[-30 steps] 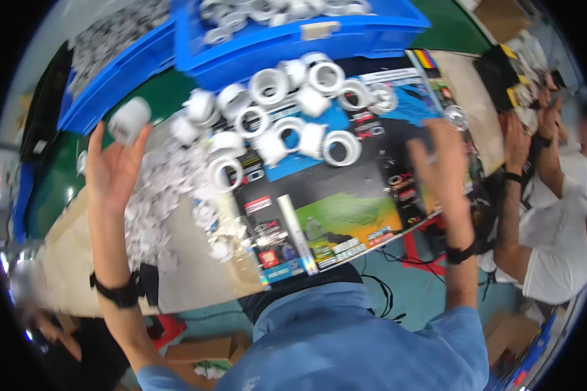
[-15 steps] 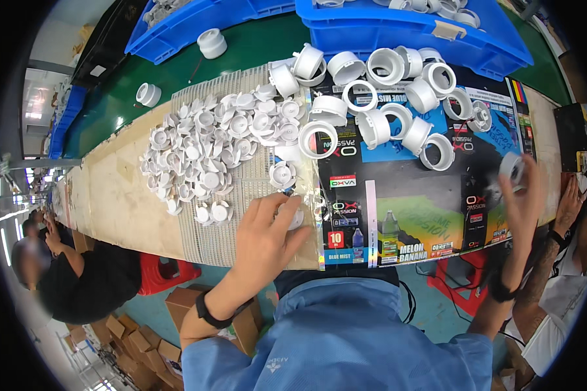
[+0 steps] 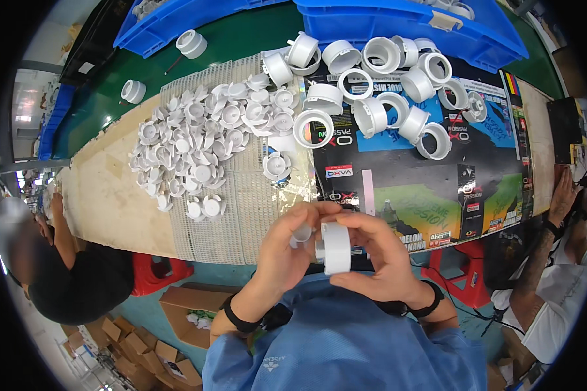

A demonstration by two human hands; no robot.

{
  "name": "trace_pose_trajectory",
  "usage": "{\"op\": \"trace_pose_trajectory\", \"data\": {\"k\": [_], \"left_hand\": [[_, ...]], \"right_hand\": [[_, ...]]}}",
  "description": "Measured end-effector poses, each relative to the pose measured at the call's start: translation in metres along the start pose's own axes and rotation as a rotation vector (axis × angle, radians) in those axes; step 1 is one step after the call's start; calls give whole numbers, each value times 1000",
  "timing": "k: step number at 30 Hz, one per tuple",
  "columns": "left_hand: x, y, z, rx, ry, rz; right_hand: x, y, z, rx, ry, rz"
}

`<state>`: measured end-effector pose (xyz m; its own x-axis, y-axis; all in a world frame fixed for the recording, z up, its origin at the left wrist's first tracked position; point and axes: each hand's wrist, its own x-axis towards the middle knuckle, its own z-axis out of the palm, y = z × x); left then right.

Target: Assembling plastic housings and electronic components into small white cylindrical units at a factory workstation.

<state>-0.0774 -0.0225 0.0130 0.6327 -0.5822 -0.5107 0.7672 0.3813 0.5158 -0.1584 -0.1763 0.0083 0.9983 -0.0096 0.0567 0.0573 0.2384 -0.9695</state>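
Close to my body, at the table's front edge, both hands meet. My right hand point(image 3: 390, 264) grips a white round housing point(image 3: 337, 249) from its right side; the housing is turned on edge, and a small grey motor part point(image 3: 320, 249) sticks out of its left face. Pinched in my left hand point(image 3: 279, 255) is a small white fan impeller point(image 3: 301, 234), partly hidden by the fingers and just left of the housing. Beyond my left hand lie a lone impeller point(image 3: 276, 166) and a pile of white impellers point(image 3: 202, 140) on ribbed matting.
Several white ring housings point(image 3: 313, 129) lie on a dark printed sheet point(image 3: 424, 179) at right. Blue bins point(image 3: 398, 29) stand at the back, and two housings point(image 3: 192, 44) rest on the green surface. People sit at left and right; a red stool point(image 3: 460, 277) is below.
My right hand has come in from the far right with the housing. My left hand has lifted the impeller off the matting and drawn back toward my body, beside the housing.
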Motion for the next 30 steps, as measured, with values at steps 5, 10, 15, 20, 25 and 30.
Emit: {"op": "trace_pose_trajectory", "data": {"k": [5, 10, 15, 20, 25, 30], "left_hand": [[-3, 0, 5, 140, -62, 93], [-6, 4, 8, 193, -82, 102], [-17, 2, 10, 145, -167, 150], [-23, 5, 8, 542, -146, 399], [-26, 22, -14, 631, -233, 571], [-32, 30, -47, 1128, -259, 696]], "right_hand": [[7, 11, 4, -129, 47, 44], [13, 3, 7, -199, 17, 46], [14, -14, 8, -330, -58, -1], [22, -27, 17, -569, -125, -215], [40, -20, 5, -114, -264, 277], [70, -30, -2, -219, -268, 271]]}}
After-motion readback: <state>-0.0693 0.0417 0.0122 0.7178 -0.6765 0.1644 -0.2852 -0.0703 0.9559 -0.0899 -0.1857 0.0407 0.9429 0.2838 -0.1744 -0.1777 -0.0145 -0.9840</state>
